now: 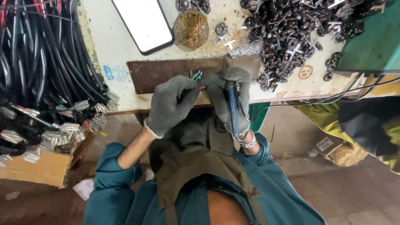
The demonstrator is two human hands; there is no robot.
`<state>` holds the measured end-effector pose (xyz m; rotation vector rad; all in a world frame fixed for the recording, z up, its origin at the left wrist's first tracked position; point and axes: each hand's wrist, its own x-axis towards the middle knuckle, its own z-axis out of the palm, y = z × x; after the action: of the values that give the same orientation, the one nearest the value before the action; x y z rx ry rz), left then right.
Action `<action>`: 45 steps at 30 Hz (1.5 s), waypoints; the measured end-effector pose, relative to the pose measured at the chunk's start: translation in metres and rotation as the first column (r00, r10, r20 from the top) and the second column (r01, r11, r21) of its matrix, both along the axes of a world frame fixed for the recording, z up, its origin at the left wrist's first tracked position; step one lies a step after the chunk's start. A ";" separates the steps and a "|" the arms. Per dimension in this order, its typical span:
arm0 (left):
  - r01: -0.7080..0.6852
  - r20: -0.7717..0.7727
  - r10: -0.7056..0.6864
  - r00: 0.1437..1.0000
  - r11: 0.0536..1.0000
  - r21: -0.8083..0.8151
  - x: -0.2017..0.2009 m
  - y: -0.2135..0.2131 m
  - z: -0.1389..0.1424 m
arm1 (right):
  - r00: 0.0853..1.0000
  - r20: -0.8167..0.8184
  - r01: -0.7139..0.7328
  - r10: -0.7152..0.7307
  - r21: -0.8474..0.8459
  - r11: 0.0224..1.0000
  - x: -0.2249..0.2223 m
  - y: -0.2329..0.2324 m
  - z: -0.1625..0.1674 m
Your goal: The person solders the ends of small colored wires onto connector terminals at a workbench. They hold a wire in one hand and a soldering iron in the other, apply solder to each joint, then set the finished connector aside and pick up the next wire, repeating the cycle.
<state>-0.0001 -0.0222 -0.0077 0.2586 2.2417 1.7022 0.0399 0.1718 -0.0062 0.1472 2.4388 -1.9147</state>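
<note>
Head camera, looking straight down: a seated worker in a teal shirt and olive apron (196,166) bends over the edge of a stained workbench (112,37). Both hands wear grey knit gloves. The right hand (231,98) is closed around a blue-handled soldering iron (232,108), its cord trailing off to the right; the left hand (171,104) is curled shut on a small bundle of wire ends (196,77), red and green tips showing just above the fingers, held over a brown metal plate (175,73) at the bench edge.

Likely hazards: the iron's tip sits hidden between the two gloves, so a slip could scorch the glove or the wire insulation; the wires, pinched short, could twist out of line at the joint; the cord, hanging free over the bench edge, could snag and tug the iron.

The wire ends look thin, stripped and tightly grouped. Farther off lie a heap of black plug inserts (291,29), a brown resin-filled tin (191,28), a smartphone (141,23), and, at left, hanging black cables with metal terminals (46,96).
</note>
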 end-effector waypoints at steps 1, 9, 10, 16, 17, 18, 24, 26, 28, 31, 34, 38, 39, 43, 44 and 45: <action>-0.012 0.008 0.012 1.000 1.000 0.018 0.000 -0.001 -0.002 | 0.995 0.094 0.064 -0.043 -0.233 0.970 0.002 0.001 -0.002; -0.084 0.217 0.040 0.975 0.977 0.198 0.012 0.007 -0.006 | 0.997 -0.043 0.069 -0.060 0.272 0.960 0.021 -0.001 -0.022; -0.122 0.281 0.057 0.958 0.968 0.218 0.014 0.010 -0.006 | 0.986 -0.162 0.106 -0.046 0.382 0.918 0.022 0.000 -0.022; -0.173 0.383 0.077 0.921 0.960 0.221 0.019 0.015 -0.005 | 0.988 -0.106 -0.024 0.115 0.622 0.782 0.020 0.003 -0.015; -0.174 0.417 0.078 0.906 0.965 0.195 0.018 0.014 -0.002 | 0.992 -0.115 0.015 0.050 0.498 0.867 0.019 0.003 -0.014; -0.158 0.337 0.099 0.936 0.976 0.153 0.015 0.015 0.002 | 0.993 -0.113 0.056 -0.016 0.362 0.930 0.018 0.002 -0.014; -0.169 -0.232 0.115 0.966 0.959 -0.227 -0.020 0.008 0.054 | 0.917 -0.310 0.331 -0.250 0.243 0.912 0.012 0.008 -0.022; -0.231 -0.293 0.144 0.945 0.928 -0.290 -0.039 0.002 0.066 | 0.900 -0.315 0.389 -0.300 0.272 0.880 0.009 0.011 -0.022; -0.264 -0.363 0.148 0.920 0.918 -0.297 -0.060 0.002 0.062 | 0.883 -0.322 0.437 -0.341 0.302 0.847 0.007 0.013 -0.020; -0.217 -0.411 0.056 0.910 0.909 -0.356 -0.078 0.004 0.038 | 0.946 -0.302 0.249 -0.116 0.452 0.856 0.004 0.012 -0.012; -0.188 -0.469 -0.097 0.878 0.831 -0.524 -0.082 0.005 0.016 | 0.925 -0.335 0.271 -0.180 0.247 0.930 -0.003 0.009 -0.003; -0.181 -0.480 -0.137 0.867 0.809 -0.559 -0.091 0.014 0.023 | 0.987 -0.085 0.158 -0.134 0.558 0.815 -0.012 0.009 0.011; -0.193 -0.497 -0.139 0.857 0.807 -0.558 -0.094 0.016 0.032 | 0.984 -0.071 0.175 -0.162 0.518 0.837 -0.014 0.009 0.013; -0.166 -0.309 0.023 0.951 0.880 -0.445 -0.083 0.014 0.075 | 0.985 -0.155 0.145 -0.069 0.556 0.819 -0.012 0.011 0.018; -0.150 -0.291 0.030 0.956 0.905 -0.397 -0.073 0.005 0.084 | 0.990 -0.121 0.126 -0.071 0.536 0.835 -0.011 0.012 0.017; -0.116 -0.251 0.028 0.968 0.932 -0.344 -0.064 -0.001 0.085 | 0.994 -0.084 0.102 -0.069 0.515 0.851 -0.009 0.013 0.015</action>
<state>-0.0642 -0.0228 0.0776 0.3139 2.7194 1.3174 0.0305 0.1846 0.0086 0.2144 2.9791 -1.2435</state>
